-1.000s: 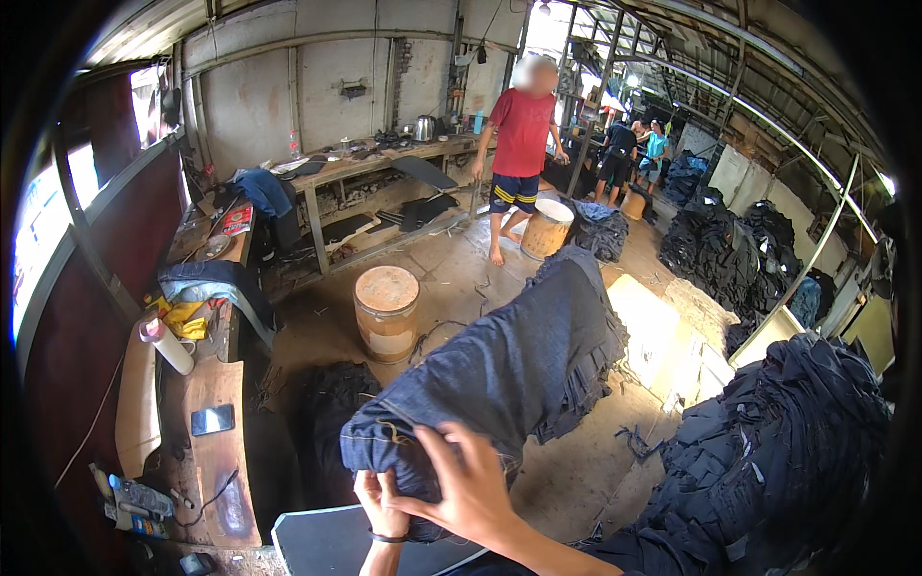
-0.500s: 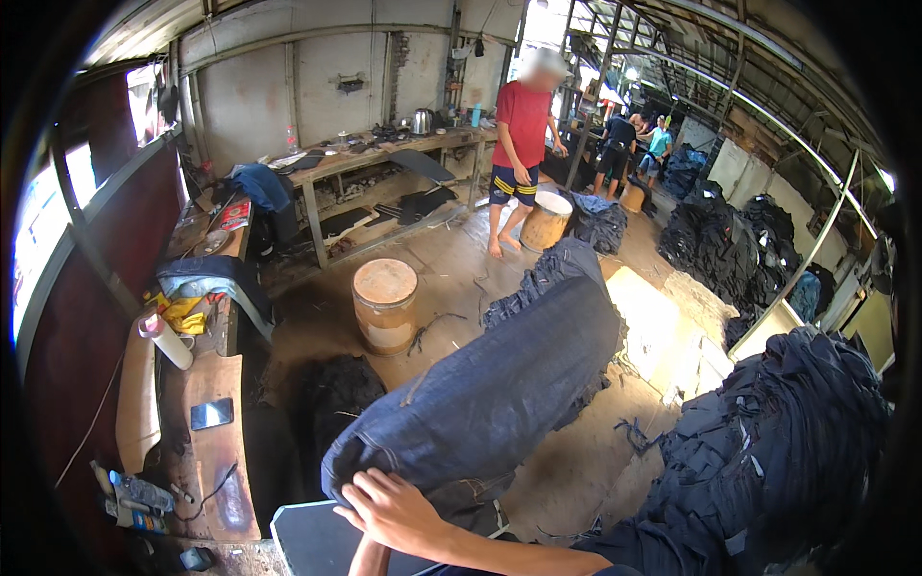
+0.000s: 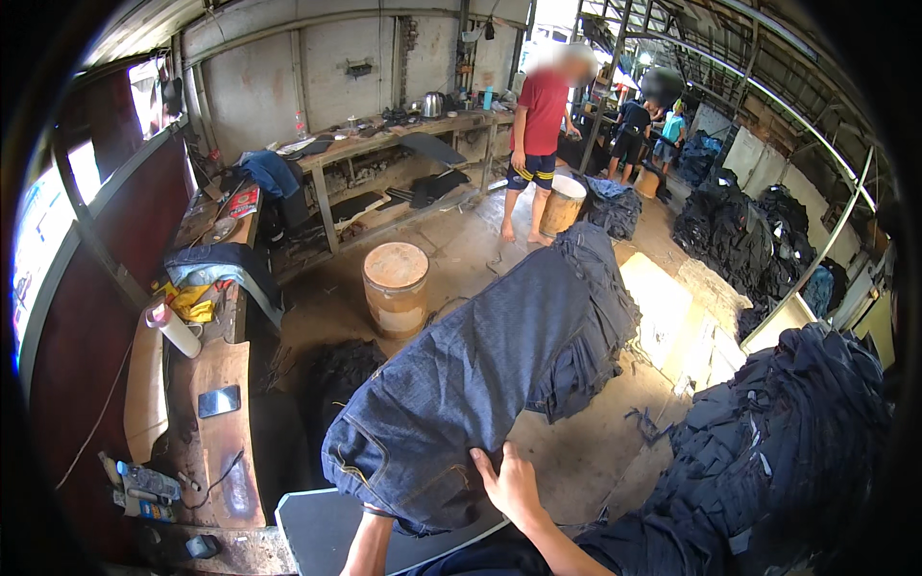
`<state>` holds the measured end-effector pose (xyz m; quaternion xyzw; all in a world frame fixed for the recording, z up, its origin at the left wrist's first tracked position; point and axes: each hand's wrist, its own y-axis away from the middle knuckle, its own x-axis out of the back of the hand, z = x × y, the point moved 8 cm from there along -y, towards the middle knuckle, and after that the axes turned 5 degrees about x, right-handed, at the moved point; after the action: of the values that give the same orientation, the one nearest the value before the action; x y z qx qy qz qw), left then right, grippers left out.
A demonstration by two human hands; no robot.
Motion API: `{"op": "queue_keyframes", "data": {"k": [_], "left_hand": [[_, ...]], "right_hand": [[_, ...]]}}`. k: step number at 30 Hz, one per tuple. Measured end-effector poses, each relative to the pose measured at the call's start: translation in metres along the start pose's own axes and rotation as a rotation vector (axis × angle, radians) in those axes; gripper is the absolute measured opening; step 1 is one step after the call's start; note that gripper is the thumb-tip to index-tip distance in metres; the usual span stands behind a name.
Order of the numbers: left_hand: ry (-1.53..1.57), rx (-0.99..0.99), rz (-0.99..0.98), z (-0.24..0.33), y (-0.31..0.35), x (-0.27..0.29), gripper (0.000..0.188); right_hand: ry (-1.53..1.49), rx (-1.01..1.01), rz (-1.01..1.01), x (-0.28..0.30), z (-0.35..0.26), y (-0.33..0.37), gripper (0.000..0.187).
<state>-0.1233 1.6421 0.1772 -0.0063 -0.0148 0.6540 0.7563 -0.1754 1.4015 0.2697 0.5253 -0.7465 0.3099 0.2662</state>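
A pair of dark blue denim jeans (image 3: 451, 355) stretches away in front of me, waist end nearest and legs lying over a heap of dark denim (image 3: 595, 317). My left hand (image 3: 376, 511) reaches under the waist end; only the wrist shows, its fingers covered by the cloth. At the near right edge of the jeans, my right hand (image 3: 514, 490) grips the denim, thumb on top and other fingers partly hidden. Below the waist end is a dark flat board (image 3: 322, 538) with a pale edge.
A tall pile of dark garments (image 3: 768, 461) rises close on my right. To the left, a wooden bench (image 3: 226, 470) carries a phone (image 3: 219, 401) and a pink-topped bottle (image 3: 173, 329). Ahead stand a drum (image 3: 396, 288) and a person in a red shirt (image 3: 538, 115).
My right hand has moved from the waist end to the right edge of the jeans. The waist end has turned over and spread wider, covering my left hand. The view has shifted slightly.
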Motion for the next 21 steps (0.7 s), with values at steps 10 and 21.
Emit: {"op": "queue_keyframes", "data": {"k": [10,21], "left_hand": [[-0.031,0.052,0.002,-0.011,0.014,-0.014,0.024],[-0.081,0.044,-0.024,-0.013,0.021,-0.022,0.028]], "right_hand": [[0.177,0.293,-0.176,0.013,-0.051,0.025,0.049],[-0.998,-0.38,-0.086,-0.018,0.081,0.025,0.035]]}}
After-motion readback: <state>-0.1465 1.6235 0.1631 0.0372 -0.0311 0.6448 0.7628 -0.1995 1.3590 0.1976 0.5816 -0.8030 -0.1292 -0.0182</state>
